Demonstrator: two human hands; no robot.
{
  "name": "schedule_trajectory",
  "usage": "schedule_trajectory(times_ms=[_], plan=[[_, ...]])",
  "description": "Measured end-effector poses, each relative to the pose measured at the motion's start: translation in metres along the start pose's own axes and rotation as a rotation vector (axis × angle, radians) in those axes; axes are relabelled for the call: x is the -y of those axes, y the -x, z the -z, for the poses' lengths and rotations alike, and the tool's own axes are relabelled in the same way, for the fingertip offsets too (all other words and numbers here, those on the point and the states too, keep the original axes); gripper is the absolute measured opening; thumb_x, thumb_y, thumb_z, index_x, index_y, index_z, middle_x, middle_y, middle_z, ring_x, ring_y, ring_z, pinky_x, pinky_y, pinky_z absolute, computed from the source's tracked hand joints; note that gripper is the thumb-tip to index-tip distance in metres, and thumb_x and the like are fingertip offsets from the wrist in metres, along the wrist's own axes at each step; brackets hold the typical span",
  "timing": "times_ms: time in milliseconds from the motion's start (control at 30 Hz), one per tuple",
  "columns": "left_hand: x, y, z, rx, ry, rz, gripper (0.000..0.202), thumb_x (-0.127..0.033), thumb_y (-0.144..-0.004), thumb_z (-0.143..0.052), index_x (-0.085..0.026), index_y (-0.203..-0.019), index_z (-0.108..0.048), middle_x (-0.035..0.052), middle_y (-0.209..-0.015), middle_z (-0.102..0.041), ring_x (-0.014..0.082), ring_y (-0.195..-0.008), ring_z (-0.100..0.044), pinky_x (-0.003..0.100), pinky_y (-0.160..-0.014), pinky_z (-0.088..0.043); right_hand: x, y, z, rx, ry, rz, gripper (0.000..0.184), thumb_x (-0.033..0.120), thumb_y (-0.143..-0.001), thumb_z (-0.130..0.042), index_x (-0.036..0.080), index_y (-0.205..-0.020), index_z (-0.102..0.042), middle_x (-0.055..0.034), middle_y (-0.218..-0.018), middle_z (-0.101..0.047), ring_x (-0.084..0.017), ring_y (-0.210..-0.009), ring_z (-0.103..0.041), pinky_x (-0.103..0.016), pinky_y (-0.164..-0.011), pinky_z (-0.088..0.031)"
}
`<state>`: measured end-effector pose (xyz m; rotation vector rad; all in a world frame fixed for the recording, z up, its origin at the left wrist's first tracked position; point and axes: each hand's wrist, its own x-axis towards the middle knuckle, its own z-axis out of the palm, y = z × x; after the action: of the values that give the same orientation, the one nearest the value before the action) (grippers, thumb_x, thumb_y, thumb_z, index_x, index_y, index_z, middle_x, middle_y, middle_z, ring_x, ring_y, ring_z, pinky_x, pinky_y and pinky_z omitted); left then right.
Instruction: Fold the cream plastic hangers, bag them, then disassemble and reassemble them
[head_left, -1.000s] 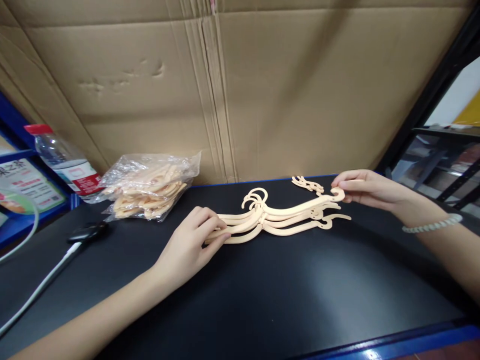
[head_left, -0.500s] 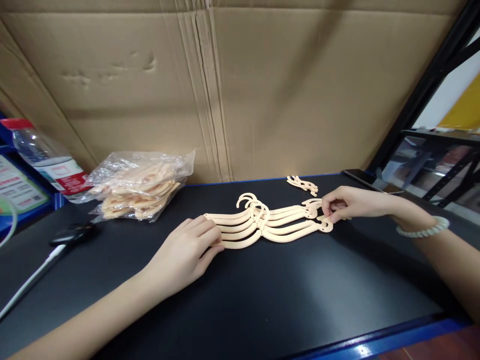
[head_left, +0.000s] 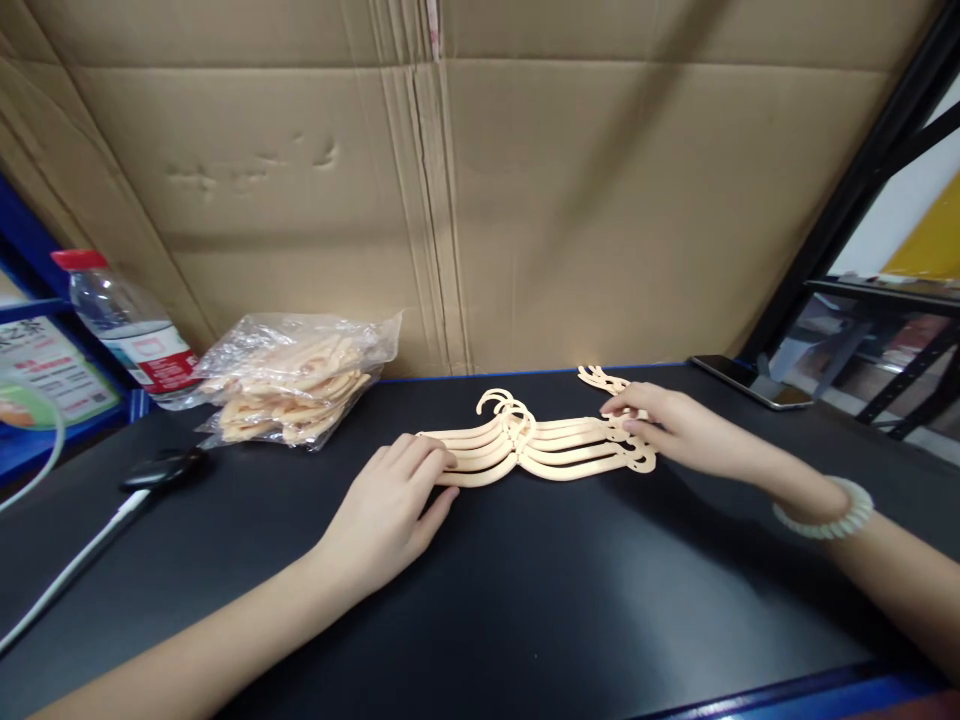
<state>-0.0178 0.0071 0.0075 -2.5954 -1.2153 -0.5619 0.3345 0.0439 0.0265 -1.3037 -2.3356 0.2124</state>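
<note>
Several cream plastic clothes hangers [head_left: 480, 463] lie overlapped in a row on the black tabletop, their hooks bunched at the middle. My left hand [head_left: 405, 492] is curled over their left ends, holding them with the thumb at the near side. Above the right ends is my right hand [head_left: 664, 425], its thumb and fingers apart and nothing visible between them. Small curved cream pieces [head_left: 640, 460] sit at the right ends of the hangers. Behind my right fingers, a small pile of similar pieces [head_left: 596, 377] is partly hidden.
A clear plastic bag [head_left: 300, 375] of cream hanger parts lies at the back left, beside a red-capped bottle [head_left: 154, 345]. A black device with a white cable [head_left: 82, 560] is at left. A phone [head_left: 750, 382] lies back right. Cardboard [head_left: 525, 200] stands behind.
My right hand has moved left and away from the small piece it pinched at the near hanger's right end, its fingers now parted. My left hand stays on the hangers. The view has shifted slightly.
</note>
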Motion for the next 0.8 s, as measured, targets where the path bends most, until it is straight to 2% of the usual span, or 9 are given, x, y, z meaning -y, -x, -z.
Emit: schedule_trajectory(times_ms=[67, 133, 200, 300, 367, 467, 633, 800], plan=[[-0.009, 0.003, 0.000, 0.032, 0.031, -0.003, 0.026, -0.026, -0.092, -0.049, -0.017, -0.116, -0.055, 0.0123, -0.122, -0.062, 0.0287, -0.112, -0.055, 0.043, -0.089, -0.048, 0.018, 0.003, -0.016, -0.068, 0.034, 0.059, 0.040, 0.037, -0.094, -0.041, 0.019, -0.128, -0.055, -0.0143, -0.128, -0.060, -0.029, -0.117, -0.056, -0.048, -0.098, -0.046], [-0.015, 0.005, -0.001, 0.089, 0.039, 0.000, 0.043, -0.032, -0.094, -0.047, -0.015, -0.133, -0.047, 0.0146, -0.139, -0.053, 0.0308, -0.129, -0.046, 0.049, -0.103, -0.041, 0.033, 0.006, -0.032, 0.000, 0.106, 0.110, 0.055, 0.043, -0.094, -0.042, 0.016, -0.142, -0.042, -0.0166, -0.145, -0.047, -0.033, -0.134, -0.042, -0.054, -0.108, -0.038], [-0.017, 0.008, -0.002, 0.159, 0.025, 0.035, 0.054, -0.040, -0.096, -0.043, -0.015, -0.144, -0.037, 0.0158, -0.150, -0.041, 0.0336, -0.139, -0.034, 0.057, -0.109, -0.032, 0.043, 0.009, -0.043, 0.088, 0.176, 0.123, 0.065, 0.048, -0.095, -0.040, 0.012, -0.148, -0.033, -0.0183, -0.152, -0.034, -0.035, -0.141, -0.029, -0.057, -0.112, -0.030], [-0.012, 0.008, -0.005, 0.257, 0.025, 0.114, 0.059, -0.046, -0.098, -0.036, -0.019, -0.150, -0.029, 0.0143, -0.155, -0.031, 0.0363, -0.144, -0.023, 0.064, -0.108, -0.029, 0.045, 0.009, -0.051, 0.186, 0.218, 0.110, 0.068, 0.049, -0.098, -0.030, 0.008, -0.151, -0.024, -0.0179, -0.156, -0.023, -0.033, -0.144, -0.020, -0.057, -0.115, -0.023], [-0.005, 0.006, -0.007, 0.309, 0.040, 0.154, 0.057, -0.045, -0.099, -0.032, -0.023, -0.151, -0.026, 0.0126, -0.157, -0.027, 0.0359, -0.145, -0.018, 0.064, -0.108, -0.029, 0.040, 0.007, -0.054, 0.203, 0.209, 0.106, 0.066, 0.048, -0.099, -0.025, 0.009, -0.152, -0.021, -0.0164, -0.156, -0.021, -0.031, -0.145, -0.018, -0.057, -0.116, -0.021], [0.007, 0.000, -0.009, 0.337, 0.063, 0.160, 0.054, -0.042, -0.100, -0.029, -0.025, -0.151, -0.025, 0.0118, -0.158, -0.022, 0.0347, -0.146, -0.015, 0.063, -0.108, -0.029, 0.030, 0.002, -0.057, 0.164, 0.185, 0.102, 0.064, 0.047, -0.100, -0.024, 0.012, -0.153, -0.020, -0.0144, -0.156, -0.021, -0.030, -0.145, -0.019, -0.057, -0.116, -0.021], [0.022, -0.007, -0.013, 0.280, 0.135, 0.031, 0.051, -0.036, -0.101, -0.031, -0.022, -0.150, -0.029, 0.0110, -0.157, -0.027, 0.0279, -0.146, -0.019, 0.054, -0.113, -0.029, 0.017, -0.005, -0.058, 0.151, 0.195, 0.069, 0.062, 0.045, -0.100, -0.023, 0.014, -0.153, -0.019, -0.0131, -0.157, -0.021, -0.028, -0.145, -0.018, -0.055, -0.117, -0.019], [0.025, -0.006, -0.017, 0.208, 0.166, 0.024, 0.048, -0.029, -0.100, -0.034, -0.022, -0.147, -0.035, 0.0107, -0.155, -0.034, 0.0272, -0.144, -0.026, 0.053, -0.112, -0.032, 0.010, -0.009, -0.055, 0.144, 0.180, 0.081, 0.061, 0.046, -0.100, -0.024, 0.016, -0.153, -0.022, -0.0131, -0.156, -0.025, -0.029, -0.144, -0.022, -0.057, -0.116, -0.020]])
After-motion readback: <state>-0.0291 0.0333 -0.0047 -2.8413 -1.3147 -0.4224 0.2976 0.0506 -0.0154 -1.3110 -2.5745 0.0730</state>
